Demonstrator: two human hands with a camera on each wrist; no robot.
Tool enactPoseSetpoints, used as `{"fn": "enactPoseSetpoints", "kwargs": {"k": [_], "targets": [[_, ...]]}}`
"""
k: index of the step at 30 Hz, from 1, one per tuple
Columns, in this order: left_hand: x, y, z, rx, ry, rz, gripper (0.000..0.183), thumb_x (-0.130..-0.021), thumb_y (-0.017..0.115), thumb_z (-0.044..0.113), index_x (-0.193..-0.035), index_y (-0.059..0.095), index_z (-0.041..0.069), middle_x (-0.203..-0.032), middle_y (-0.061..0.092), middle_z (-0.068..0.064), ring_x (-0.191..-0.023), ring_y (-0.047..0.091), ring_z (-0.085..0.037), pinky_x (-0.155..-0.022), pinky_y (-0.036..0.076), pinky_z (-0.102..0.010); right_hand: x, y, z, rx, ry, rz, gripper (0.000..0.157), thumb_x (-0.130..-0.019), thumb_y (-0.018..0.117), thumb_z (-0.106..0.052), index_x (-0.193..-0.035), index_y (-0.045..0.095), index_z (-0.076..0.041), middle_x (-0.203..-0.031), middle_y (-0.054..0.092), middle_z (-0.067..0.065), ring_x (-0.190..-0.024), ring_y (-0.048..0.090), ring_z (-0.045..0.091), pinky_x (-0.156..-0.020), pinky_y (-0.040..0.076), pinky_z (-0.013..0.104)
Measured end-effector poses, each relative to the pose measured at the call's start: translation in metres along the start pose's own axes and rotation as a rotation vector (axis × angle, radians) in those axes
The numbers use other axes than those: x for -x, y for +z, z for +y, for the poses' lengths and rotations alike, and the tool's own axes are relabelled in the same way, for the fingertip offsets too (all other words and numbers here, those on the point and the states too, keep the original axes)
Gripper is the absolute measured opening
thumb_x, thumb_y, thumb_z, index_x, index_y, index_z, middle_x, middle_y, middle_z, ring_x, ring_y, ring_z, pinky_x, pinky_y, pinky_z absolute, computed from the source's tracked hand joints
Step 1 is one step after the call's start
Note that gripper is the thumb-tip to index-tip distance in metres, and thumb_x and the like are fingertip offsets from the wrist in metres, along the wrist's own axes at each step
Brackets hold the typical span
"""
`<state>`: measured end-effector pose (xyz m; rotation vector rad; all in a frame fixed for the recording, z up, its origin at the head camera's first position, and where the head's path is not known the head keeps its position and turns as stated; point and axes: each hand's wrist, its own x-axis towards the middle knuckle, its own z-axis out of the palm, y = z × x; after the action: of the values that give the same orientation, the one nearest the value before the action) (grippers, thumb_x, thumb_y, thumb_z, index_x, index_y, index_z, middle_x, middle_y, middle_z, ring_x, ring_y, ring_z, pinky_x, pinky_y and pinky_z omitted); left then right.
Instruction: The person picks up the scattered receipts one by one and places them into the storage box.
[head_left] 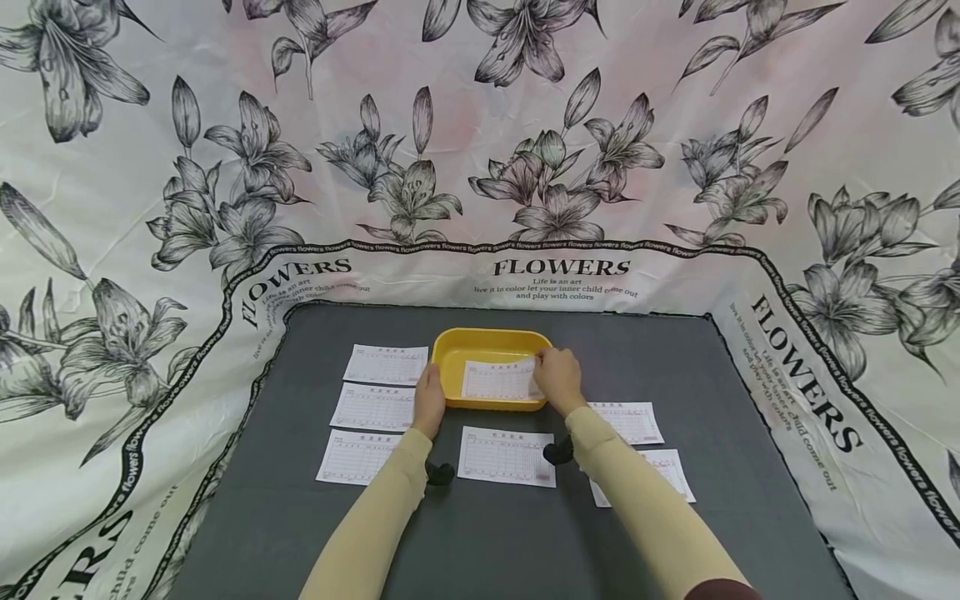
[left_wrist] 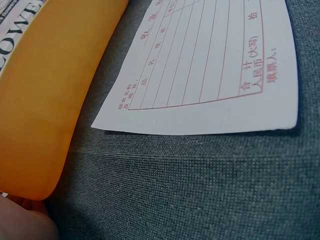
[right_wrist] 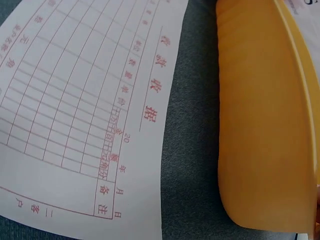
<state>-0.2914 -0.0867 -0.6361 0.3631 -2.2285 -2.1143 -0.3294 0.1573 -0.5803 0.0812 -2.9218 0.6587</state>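
A shallow yellow plastic tray [head_left: 450, 350] sits toward the back of the dark table, between my hands. Its left side is held by my left hand [head_left: 430, 402]; the left wrist view shows only a bit of that hand beside the tray. Over the tray's right rim, my right hand [head_left: 559, 379] has curled fingers and pinches the right edge of a printed receipt slip [head_left: 498, 381] lying inside. The fingertips are hidden. Another receipt slip [head_left: 506, 457] lies flat in front of the tray, and its red printed lines are readable in the right wrist view.
On the left, three receipt slips [head_left: 386, 365] form a column, the upper ones close to the tray and left hand. To the right, two more slips [head_left: 628, 421] lie partly under the right forearm. A flower-printed cloth [head_left: 562, 292] surrounds the dark tabletop [head_left: 480, 542].
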Motion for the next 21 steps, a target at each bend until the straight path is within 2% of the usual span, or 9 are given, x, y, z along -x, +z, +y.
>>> {"fn": "enactPoseSetpoints", "kwargs": {"k": [7,13,21], "targets": [[0.0007,0.0005,0.0019,-0.004,-0.005,-0.004,0.06,-0.119,0.029,0.04,-0.166,0.032,0.004,-0.167,0.041,-0.017,-0.155,0.038,-0.034,-0.131,0.028,-0.049,-0.0012,0.0049,0.0018,0.081,-0.016,-0.015,0.024,-0.105,0.065,-0.013,-0.117,0.078,0.004,-0.103,0.078,0.02,-0.092,0.067,0.038,-0.085,0.058,0.052],[0.0013,0.0022,0.0029,0.006,-0.006,-0.007,0.059,-0.118,0.03,0.04,-0.166,0.032,0.006,-0.165,0.045,-0.017,-0.153,0.042,-0.034,-0.129,0.031,-0.049,-0.0025,0.0067,0.0028,0.154,-0.032,-0.013,0.022,-0.105,0.065,-0.013,-0.109,0.078,0.004,-0.091,0.076,0.02,-0.087,0.065,0.038,-0.079,0.057,0.051],[0.0024,0.0014,0.0,0.009,-0.005,0.001,0.059,-0.119,0.029,0.039,-0.167,0.032,0.006,-0.167,0.042,-0.016,-0.155,0.039,-0.034,-0.131,0.028,-0.049,-0.001,0.0068,-0.0003,0.225,-0.043,-0.049,0.017,-0.102,0.067,-0.009,-0.107,0.077,0.003,-0.093,0.075,0.02,-0.091,0.064,0.038,-0.082,0.056,0.051]]}}
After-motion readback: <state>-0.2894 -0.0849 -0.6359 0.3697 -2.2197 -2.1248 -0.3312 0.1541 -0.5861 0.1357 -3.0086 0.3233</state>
